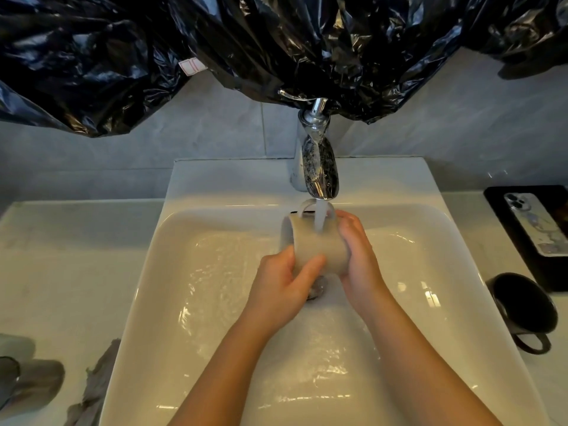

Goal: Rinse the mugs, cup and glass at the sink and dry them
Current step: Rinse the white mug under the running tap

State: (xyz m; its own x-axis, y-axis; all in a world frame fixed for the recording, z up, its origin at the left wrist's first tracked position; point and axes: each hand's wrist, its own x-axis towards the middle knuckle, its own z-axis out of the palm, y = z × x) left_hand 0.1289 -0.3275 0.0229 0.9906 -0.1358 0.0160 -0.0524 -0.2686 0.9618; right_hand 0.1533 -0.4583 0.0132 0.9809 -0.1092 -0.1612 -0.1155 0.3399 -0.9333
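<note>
Rinsing in progress: pale ceramic mug lies sideways under the chrome tap's stream, left hand and right hand clasped around it. Dark glazed mug waits beside the white basin — drying apparently not begun.

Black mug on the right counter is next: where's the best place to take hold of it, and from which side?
Probably the handle. The black mug lies tipped on the counter, mouth facing the sink and its loop handle pointing toward the near edge. Come from the near side and hook the loop; the tray crowds its far side.
</note>
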